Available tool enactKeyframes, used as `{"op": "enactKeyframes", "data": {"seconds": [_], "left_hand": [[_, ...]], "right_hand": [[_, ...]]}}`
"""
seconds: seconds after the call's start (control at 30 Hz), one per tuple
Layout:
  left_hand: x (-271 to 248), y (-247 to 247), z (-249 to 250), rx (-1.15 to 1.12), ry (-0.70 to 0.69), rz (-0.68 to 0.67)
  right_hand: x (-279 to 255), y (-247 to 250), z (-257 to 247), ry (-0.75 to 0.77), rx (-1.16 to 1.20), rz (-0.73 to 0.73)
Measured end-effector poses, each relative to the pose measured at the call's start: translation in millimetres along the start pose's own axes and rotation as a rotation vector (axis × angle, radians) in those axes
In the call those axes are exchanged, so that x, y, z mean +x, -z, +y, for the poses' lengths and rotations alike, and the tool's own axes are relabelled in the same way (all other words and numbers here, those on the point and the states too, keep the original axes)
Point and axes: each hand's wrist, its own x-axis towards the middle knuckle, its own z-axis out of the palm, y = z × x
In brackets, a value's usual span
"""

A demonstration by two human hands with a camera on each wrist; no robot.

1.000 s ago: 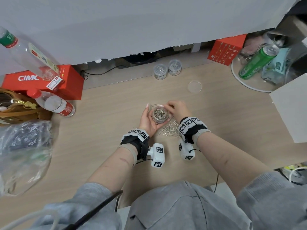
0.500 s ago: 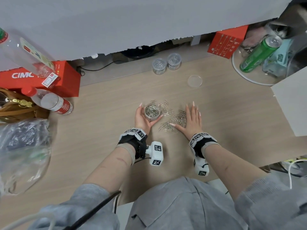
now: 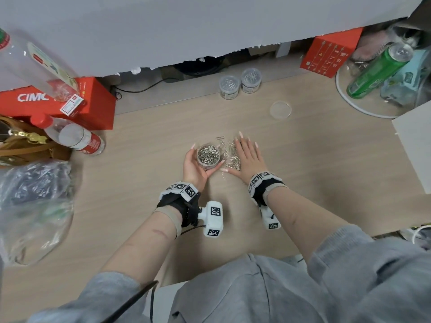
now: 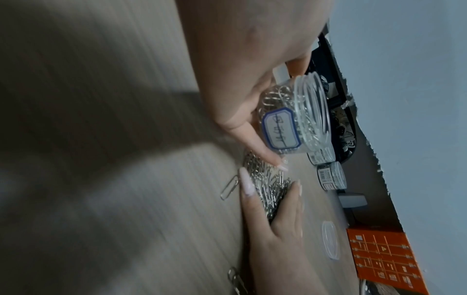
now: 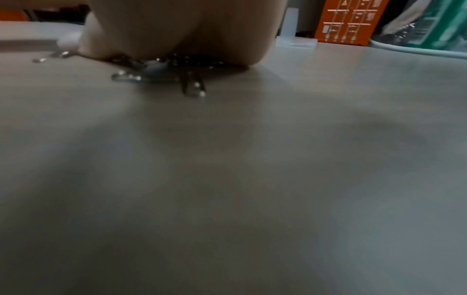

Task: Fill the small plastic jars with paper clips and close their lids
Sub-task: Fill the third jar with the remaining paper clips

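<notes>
Mid-bench (image 3: 303, 173), the left hand (image 3: 194, 167) cups an open jar (image 3: 208, 156) full of clips. Just beside it the right hand (image 3: 247, 158) lies flat, fingers spread, on loose clips (image 3: 229, 152). A lid (image 3: 280, 110) and two closed jars (image 3: 240, 85) sit toward the far edge.

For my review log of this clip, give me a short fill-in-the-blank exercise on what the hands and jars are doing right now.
1. The left hand holds an open clear plastic jar filled with ____.
2. The right hand lies ____ on the loose silver paper clips on the wooden table.
3. The round clear lid lies on the table, ____ the jar.
4. At the back stand ____ closed small jars.

Missing words: paper clips; flat; off; two
</notes>
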Motion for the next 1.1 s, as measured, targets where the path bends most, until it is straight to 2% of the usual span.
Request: {"op": "enactKeyframes", "data": {"seconds": [0.2,0.33,0.47,0.6,0.8,0.93,1.1], "left_hand": [[-7,8,15,-0.018,-0.017,-0.035],[-7,4,22,-0.075,-0.03,-0.047],[-3,1,23,-0.098,-0.038,-0.047],[0,6,20,-0.108,-0.05,-0.028],[-4,19,15,-0.108,-0.063,0.01],[-7,24,13,-0.09,-0.057,0.036],[-12,20,13,-0.095,-0.039,-0.017]], "right_hand": [[9,19,1,0.031,0.134,0.047],[-6,21,12,-0.09,0.168,0.082],[-18,11,15,-0.208,0.165,0.036],[-22,-2,8,-0.259,0.155,0.016],[-21,-14,4,-0.229,0.061,0.06],[-11,-10,4,-0.105,0.009,0.073],[9,3,6,0.039,0.058,0.031]]}}
